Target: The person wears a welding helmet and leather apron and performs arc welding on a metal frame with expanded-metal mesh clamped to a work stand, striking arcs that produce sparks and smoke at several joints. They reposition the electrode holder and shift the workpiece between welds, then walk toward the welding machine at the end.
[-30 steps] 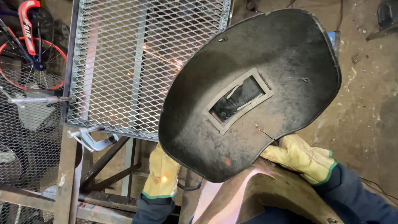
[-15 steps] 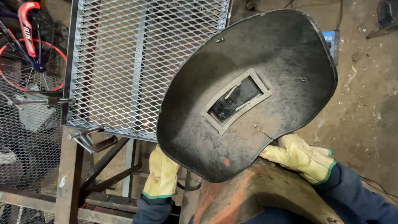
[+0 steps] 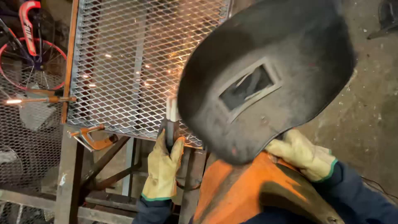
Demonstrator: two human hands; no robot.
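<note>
Both gloved hands clamped: left hand (image 3: pixel 162 166) on electrode holder (image 3: pixel 171 124) at mesh panel (image 3: pixel 124 62), right hand (image 3: pixel 302 154) on welding shield (image 3: pixel 265 74).

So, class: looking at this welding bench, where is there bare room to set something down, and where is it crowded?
Free: the mesh panel between its left frame rail and the welding shield. Crowded: the near edge, where the left hand grips the electrode holder beside the clamp.

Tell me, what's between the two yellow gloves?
In the head view, the lower edge of the dark welding mask and an orange-lit apron sit between the left hand, which grips an electrode holder, and the right hand.
</note>
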